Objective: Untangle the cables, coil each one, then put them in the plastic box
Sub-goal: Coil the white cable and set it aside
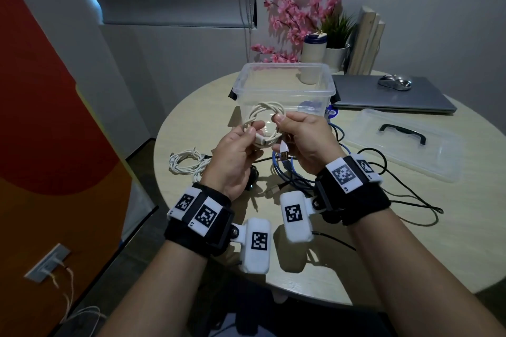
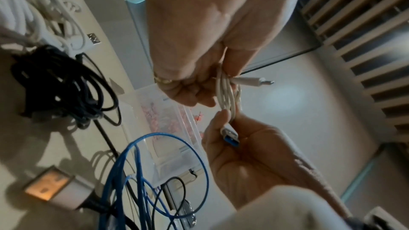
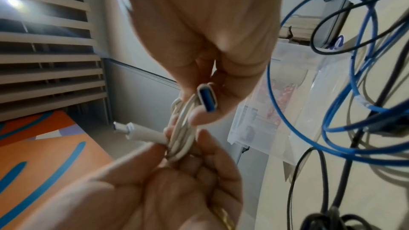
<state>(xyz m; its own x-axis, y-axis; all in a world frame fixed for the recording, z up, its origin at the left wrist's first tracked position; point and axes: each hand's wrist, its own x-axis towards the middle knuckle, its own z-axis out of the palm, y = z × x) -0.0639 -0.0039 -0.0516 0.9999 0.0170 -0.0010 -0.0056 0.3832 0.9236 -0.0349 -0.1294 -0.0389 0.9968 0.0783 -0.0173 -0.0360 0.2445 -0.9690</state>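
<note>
Above the round worktop [image 1: 208,107], just before the clear plastic box [image 1: 284,82], both hands pinch a coiled white cable [image 1: 262,115]: left hand [image 1: 232,156] grips one side, right hand [image 1: 306,139] the other. Blue cable [image 1: 282,172] and black cable [image 1: 405,197] sprawl beneath; lid [image 1: 405,142] and laptop [image 1: 388,96] crowd the right, walls close behind.

White coiled cable [image 1: 264,120], blue cable [image 1: 284,172], black cable [image 1: 405,194], clear plastic box [image 1: 284,85].
</note>
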